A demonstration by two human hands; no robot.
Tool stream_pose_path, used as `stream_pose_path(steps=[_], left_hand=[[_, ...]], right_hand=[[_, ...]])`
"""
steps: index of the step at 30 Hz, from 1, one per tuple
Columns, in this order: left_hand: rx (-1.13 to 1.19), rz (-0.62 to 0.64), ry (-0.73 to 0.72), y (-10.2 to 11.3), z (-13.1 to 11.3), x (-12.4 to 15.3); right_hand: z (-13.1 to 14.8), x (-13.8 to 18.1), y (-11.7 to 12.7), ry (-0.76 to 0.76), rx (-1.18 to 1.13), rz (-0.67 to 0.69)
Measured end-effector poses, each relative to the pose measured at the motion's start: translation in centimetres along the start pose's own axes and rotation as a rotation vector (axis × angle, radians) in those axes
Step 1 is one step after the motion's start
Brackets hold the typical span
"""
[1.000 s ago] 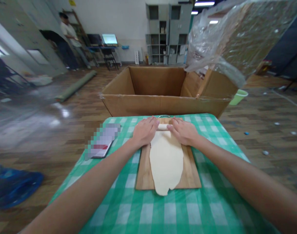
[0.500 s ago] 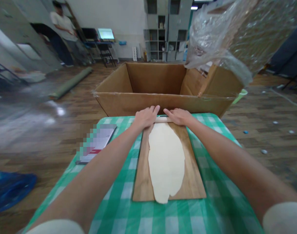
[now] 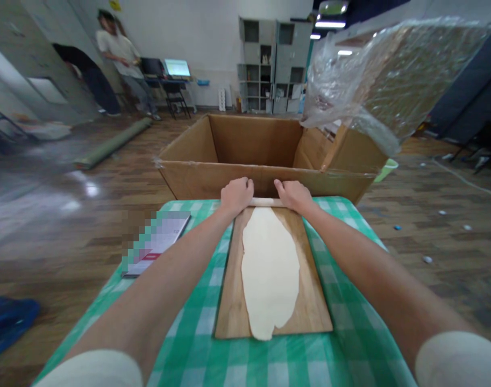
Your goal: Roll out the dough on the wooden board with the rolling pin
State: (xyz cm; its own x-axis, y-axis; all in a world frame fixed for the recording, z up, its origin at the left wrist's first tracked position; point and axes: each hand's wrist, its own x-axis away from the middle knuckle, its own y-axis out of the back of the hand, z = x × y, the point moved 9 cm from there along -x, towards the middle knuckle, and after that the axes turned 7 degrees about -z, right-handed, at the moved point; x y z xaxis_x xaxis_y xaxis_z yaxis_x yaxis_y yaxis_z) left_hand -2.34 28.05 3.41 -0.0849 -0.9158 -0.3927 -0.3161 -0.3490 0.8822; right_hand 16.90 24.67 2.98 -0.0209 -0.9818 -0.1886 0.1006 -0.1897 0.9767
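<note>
Part office, part storeroom, by the look of it: a lit monitor (image 3: 177, 67), a dark chair (image 3: 176, 100) and a grey cubby cabinet (image 3: 296, 55) line the far wall (image 3: 215, 37), with a strip light (image 3: 329, 24) overhead. Beyond the tabletop's (image 3: 203, 309) far edge sits an open cardboard box (image 3: 197, 180); past its far left corner, a rolled mat (image 3: 114, 144) lies on wood-look flooring (image 3: 136, 191).

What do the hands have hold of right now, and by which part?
A pale rolling pin, by its ends: the left hand on one, the right hand on the other, its middle bare between them.
</note>
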Motion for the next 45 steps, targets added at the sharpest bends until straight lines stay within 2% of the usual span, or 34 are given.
stream_pose_path(steps=[4, 6, 11, 17, 21, 24, 26, 31, 33, 36, 39, 45], left_hand=[[-0.019, -0.044, -0.19, 0.3, -1.0, 0.9], [-0.038, -0.027, -0.223, 0.1, -0.9, 1.2], [-0.056, -0.002, -0.187, -0.4, -0.3, 0.6], [-0.098, 0.005, -0.042, -0.9, 0.5, -0.9], [-0.102, -0.006, -0.023, 0.1, 0.0, -1.9], [-0.107, -0.031, -0.046, 1.5, -0.4, -1.6], [-0.112, -0.025, -0.112, 1.9, -0.6, -0.3], [-0.112, 0.019, -0.375, 1.0, -1.5, 4.7], [-0.106, 0.02, -0.405, 0.9, -1.5, 6.0], [-0.092, 0.05, -0.405, 0.9, -1.5, 8.0], [-0.07, 0.012, -0.437, 2.2, -1.7, 11.0], [-0.024, -0.01, -0.467, 6.2, -1.9, 18.5]], right_hand=[[0.3, 1.4, 1.4, 0.028, 0.032, -0.193], [0.5, 1.8, 1.6, 0.065, 0.046, -0.227], [0.3, 0.9, 1.4, 0.033, 0.06, -0.217], [0.1, 0.1, 0.6, -0.019, 0.053, -0.163], [-0.1, -0.3, 1.5, -0.034, 0.046, -0.164], [-0.2, 0.1, 2.6, -0.038, 0.042, -0.186], [0.1, 1.1, 2.6, -0.005, 0.041, -0.184], [1.3, 4.7, 1.1, 0.131, 0.045, -0.182], [1.6, 5.7, 0.8, 0.183, 0.032, -0.195], [2.1, 7.3, 0.2, 0.281, -0.003, -0.142], [2.4, 10.1, 0.5, 0.35, -0.021, -0.131], [2.8, 18.4, 2.3, 0.396, -0.044, -0.191]])
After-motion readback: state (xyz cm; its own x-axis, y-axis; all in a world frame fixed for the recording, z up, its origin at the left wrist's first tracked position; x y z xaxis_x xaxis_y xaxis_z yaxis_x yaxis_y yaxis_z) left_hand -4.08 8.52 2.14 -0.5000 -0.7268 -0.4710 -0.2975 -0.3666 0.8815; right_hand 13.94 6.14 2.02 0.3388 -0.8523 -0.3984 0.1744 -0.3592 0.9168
